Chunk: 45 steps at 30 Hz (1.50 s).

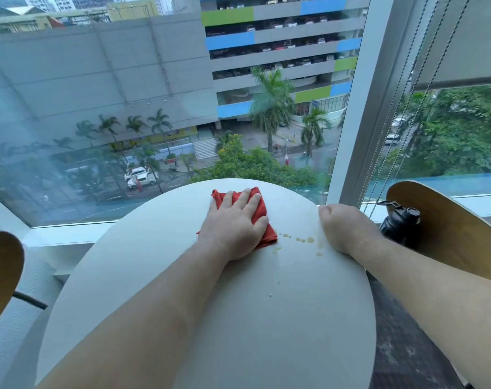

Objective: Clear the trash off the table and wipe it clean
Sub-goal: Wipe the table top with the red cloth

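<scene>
A round white table [154,276] fills the lower middle of the view. My left hand [234,220] lies flat, fingers spread, pressing a red cloth [262,211] onto the far part of the tabletop. Yellowish drops of spilled liquid [303,240] sit just right of the cloth, with a few small white specks [271,294] nearer to me. My right hand [341,226] is closed in a fist at the table's right edge; whether it grips the rim is hidden.
A wooden chair back [449,228] stands to the right with a black bottle [400,224] in front of it. Another wooden chair edge [0,276] is at the left. A large window [126,108] and blind cords [393,122] lie just beyond the table.
</scene>
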Motion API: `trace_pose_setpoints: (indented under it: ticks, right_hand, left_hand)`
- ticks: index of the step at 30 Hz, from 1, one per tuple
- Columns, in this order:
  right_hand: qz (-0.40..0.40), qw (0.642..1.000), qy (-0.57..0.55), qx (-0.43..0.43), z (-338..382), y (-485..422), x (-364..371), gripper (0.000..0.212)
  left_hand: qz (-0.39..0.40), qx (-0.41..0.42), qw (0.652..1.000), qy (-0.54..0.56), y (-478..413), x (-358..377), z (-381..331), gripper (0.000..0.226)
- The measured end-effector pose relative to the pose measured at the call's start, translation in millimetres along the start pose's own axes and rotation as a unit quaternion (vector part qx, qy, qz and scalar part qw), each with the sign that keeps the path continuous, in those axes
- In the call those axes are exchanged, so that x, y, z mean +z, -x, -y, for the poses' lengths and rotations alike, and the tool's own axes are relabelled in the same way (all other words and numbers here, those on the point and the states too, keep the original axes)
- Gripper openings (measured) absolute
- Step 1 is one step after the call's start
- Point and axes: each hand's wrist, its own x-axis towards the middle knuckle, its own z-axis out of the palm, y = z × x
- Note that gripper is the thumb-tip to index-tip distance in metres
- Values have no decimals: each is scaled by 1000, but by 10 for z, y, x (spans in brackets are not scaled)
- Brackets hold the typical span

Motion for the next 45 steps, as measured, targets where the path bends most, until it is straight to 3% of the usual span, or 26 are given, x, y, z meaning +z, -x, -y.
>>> trace_pose_setpoints:
  ticks: [8,18,25,36,45]
  right_hand:
    - [3,1000,-5,0,-13,21,-12,47]
    - [-1,1000,-6,20,-2,7,-15,49]
    - [1,1000,-10,14,1,24,-20,48]
    - [-14,999,-27,17,17,95,-53,46]
    - [30,994,-95,50,-166,491,17,41]
  left_hand:
    - [-9,37,999,12,407,27,174,72]
    - [4,-23,1000,1,-361,-11,435,69]
    - [12,11,1000,1,-514,-17,41,67]
    - [-2,91,996,5,-44,35,-160,61]
    - [-2,34,999,6,114,-10,211,58]
